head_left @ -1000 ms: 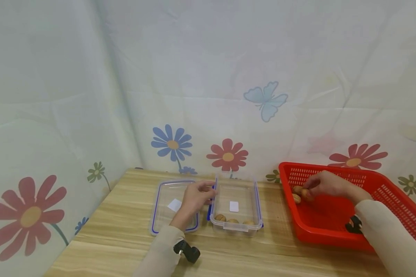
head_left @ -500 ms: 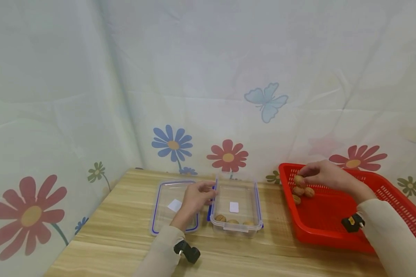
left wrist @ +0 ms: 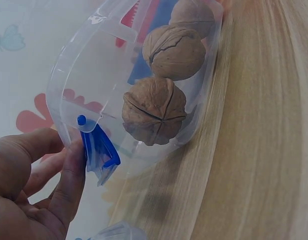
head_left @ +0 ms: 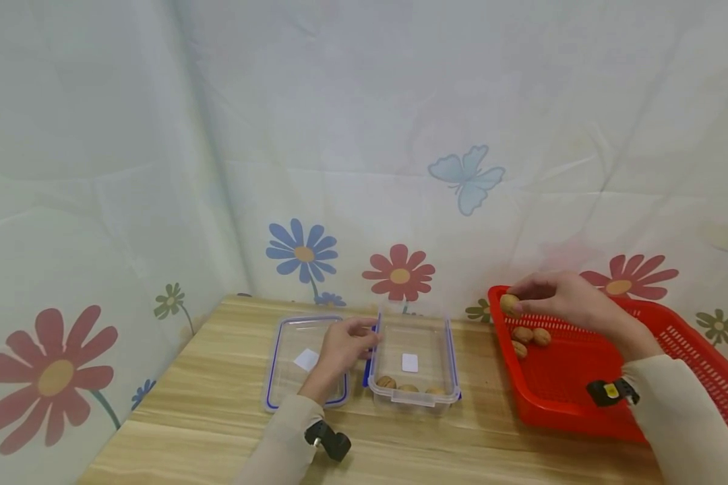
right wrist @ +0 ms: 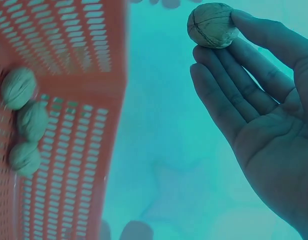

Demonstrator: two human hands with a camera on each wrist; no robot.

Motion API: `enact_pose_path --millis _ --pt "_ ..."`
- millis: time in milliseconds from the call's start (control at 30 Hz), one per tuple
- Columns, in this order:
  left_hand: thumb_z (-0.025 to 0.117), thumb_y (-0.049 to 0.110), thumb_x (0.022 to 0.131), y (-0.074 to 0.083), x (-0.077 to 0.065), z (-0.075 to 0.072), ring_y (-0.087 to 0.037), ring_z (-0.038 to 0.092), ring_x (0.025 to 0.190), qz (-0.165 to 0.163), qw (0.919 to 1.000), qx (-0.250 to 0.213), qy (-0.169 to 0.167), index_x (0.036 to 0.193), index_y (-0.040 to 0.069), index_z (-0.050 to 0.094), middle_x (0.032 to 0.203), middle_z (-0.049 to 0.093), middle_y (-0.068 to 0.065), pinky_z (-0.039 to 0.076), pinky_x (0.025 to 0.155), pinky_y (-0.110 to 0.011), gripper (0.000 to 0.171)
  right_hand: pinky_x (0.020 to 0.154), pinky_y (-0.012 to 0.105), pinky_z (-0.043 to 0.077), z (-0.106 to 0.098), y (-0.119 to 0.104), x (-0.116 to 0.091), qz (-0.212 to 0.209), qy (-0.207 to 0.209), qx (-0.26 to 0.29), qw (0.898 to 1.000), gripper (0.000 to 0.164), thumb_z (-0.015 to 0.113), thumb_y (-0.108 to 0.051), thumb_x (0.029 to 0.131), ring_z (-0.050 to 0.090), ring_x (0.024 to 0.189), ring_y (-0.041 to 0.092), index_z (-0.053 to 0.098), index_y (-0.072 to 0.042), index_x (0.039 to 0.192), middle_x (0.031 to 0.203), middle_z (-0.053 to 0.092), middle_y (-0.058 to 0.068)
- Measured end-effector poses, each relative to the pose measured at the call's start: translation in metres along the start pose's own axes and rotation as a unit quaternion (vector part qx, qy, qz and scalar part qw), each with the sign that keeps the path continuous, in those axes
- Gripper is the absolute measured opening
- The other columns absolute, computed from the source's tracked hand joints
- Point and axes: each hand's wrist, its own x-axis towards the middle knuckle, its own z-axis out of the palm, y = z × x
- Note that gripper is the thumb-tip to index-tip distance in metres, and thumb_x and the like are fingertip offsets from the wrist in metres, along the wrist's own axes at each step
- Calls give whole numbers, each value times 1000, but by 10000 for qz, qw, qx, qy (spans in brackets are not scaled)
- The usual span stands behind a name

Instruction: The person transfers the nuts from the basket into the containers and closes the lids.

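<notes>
Between thumb and fingertips my right hand (head_left: 567, 303) pinches a walnut (right wrist: 212, 25), held up over the left end of the red basket (head_left: 582, 421). Three more walnuts (right wrist: 31, 121) lie in that basket. My left hand (head_left: 342, 347) grips the left wall of the clear plastic box (head_left: 412, 397); in the left wrist view its thumb and fingers pinch the rim beside a blue clip (left wrist: 100, 150). Along the near side inside the box sit three walnuts (left wrist: 155, 111). The box has no lid on it.
A clear lid (head_left: 273, 377) with a blue seal lies left of the box, partly under my left forearm. Everything stands on a wooden table (head_left: 176, 404). A flowered curtain (head_left: 352, 168) hangs behind the table.
My right hand has lifted one walnut out of the basket's left corner and moved up and slightly left with it. The left hand and the box have stayed in place.
</notes>
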Motion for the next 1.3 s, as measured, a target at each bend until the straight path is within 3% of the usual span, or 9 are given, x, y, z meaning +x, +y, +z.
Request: enact_pose_path --millis 233,533,1100,1300 --pt "79 8 95 0 0 -1 -28 76 92 43 10000 28 -18 129 0 74 109 75 -15 67 76 -36 35 96 50 62 6 -19 0 -135 130 157 9997 42 80 -34 98 70 109 27 73 -10 132 120 76 4" --pt "80 9 95 -1 -2 -2 -28 76 93 42 10000 48 -13 130 0 73 110 75 -14 67 77 -37 36 87 22 60 20 -28 3 -442 409 573 9965 36 81 -26 98 73 103 24 76 -10 129 117 77 5" --pt "78 4 94 -3 2 0 -26 75 89 14 9998 -212 -39 128 -2 74 105 75 -15 67 75 -36 34 92 24 59 52 -52 12 -378 601 1622 9842 36 80 -26 98 72 106 26 74 -7 128 117 77 7" --pt "79 5 94 -3 3 1 -26 76 89 -17 9998 -199 -38 128 -1 74 106 75 -15 67 75 -35 34 93 24 58 64 -59 14 -355 703 1729 9818 36 80 -30 98 72 106 25 76 -9 127 117 77 5"
